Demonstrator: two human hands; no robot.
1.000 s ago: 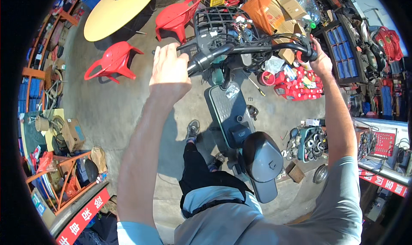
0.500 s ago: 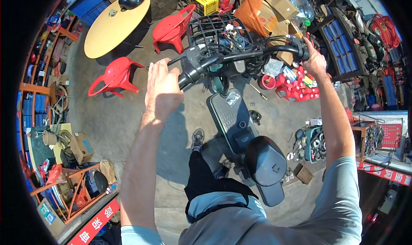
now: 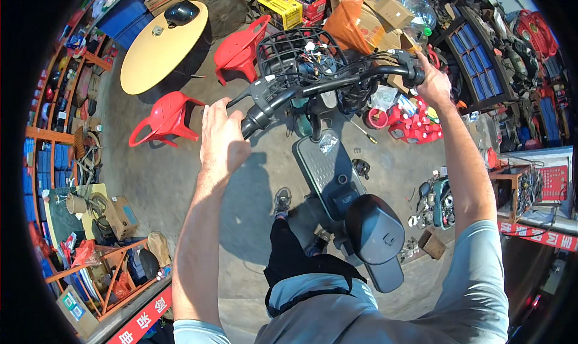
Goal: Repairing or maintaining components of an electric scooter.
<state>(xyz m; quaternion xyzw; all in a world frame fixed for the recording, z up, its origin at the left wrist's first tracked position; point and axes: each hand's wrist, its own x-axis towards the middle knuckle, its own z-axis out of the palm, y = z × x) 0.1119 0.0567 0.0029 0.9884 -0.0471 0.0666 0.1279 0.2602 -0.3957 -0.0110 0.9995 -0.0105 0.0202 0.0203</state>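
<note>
An electric scooter (image 3: pixel 317 173) stands below me, angled with its black seat (image 3: pixel 368 223) at the lower right and its handlebar (image 3: pixel 322 86) across the top. My left hand (image 3: pixel 223 136) is closed round the handlebar's left grip, beside a brake lever. My right hand (image 3: pixel 433 82) is closed round the right grip. A black wire basket (image 3: pixel 271 46) with loose wiring (image 3: pixel 319 58) in and behind it sits at the front. A clear plastic bag (image 3: pixel 328 140) lies on the footboard. My left foot (image 3: pixel 282 201) is on the floor left of the scooter.
Red plastic chairs (image 3: pixel 159 127) and an oval yellow table (image 3: pixel 147 61) stand at upper left. Orange shelving (image 3: pixel 51 133) lines the left. Boxes (image 3: pixel 394 13) are piled at the front. A red crate (image 3: pixel 415 127), a screwdriver (image 3: pixel 364 133) and a parts bin (image 3: pixel 444 202) lie to the right.
The handlebar and both my hands have moved slightly left, the left hand also downward. The table, chairs and scooter deck sit lower in view. Both hands stay on the grips.
</note>
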